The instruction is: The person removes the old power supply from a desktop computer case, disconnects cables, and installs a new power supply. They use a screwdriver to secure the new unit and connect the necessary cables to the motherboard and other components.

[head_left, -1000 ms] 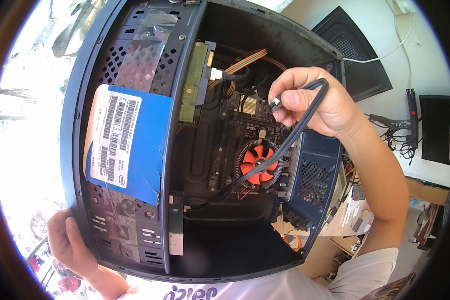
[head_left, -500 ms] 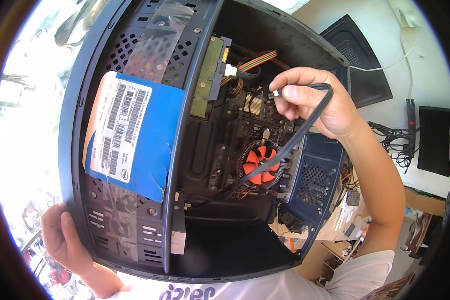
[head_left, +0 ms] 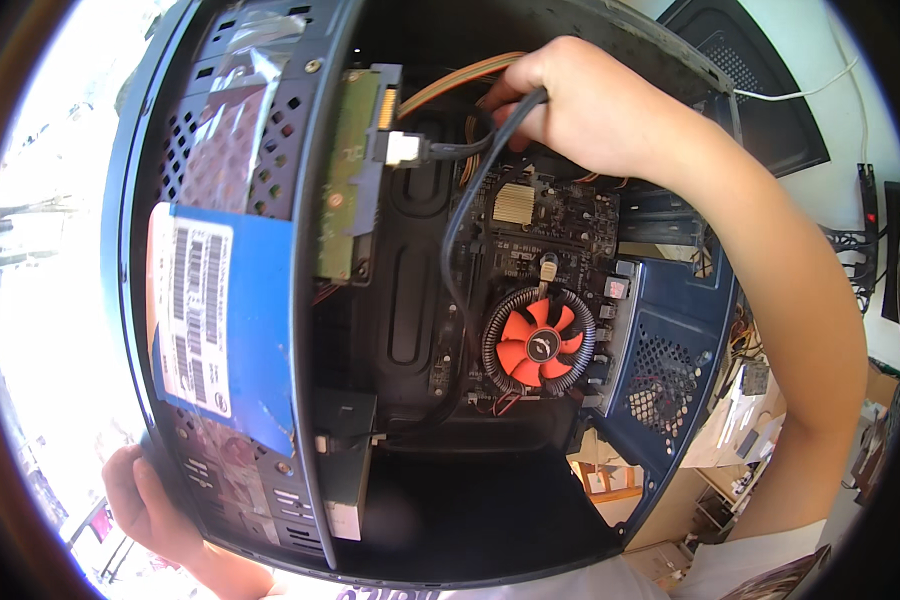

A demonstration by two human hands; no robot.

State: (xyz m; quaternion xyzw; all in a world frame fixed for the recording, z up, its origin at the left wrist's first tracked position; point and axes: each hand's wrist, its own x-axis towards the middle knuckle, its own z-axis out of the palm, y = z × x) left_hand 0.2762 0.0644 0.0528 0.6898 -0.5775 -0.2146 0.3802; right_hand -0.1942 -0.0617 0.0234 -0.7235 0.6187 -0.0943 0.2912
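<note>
An open black computer case (head_left: 410, 500) stands in front of me, its inside facing me. My left hand (head_left: 150, 505) grips the case's lower left edge. Inside the top of the case, my right hand (head_left: 585, 105) pinches a black data cable (head_left: 448, 235); its fingertips and the cable's end are partly hidden. From there the cable bends down past a red fan (head_left: 540, 343) on the motherboard (head_left: 570, 215). Left of my right hand, a hard drive (head_left: 340, 190) shows its green circuit board, with a white plug (head_left: 403, 148) in it.
Striped orange and brown wires (head_left: 460, 80) run behind my right hand. A drive box (head_left: 345, 470) sits low in the case, beside the metal divider. A blue label sheet (head_left: 260, 330) is taped to the front side. A black side panel (head_left: 760, 75) leans at the back right.
My right hand has moved up and left, deeper into the case, taking the cable's end with it. The case appears shifted slightly in view. My left hand keeps its grip.
</note>
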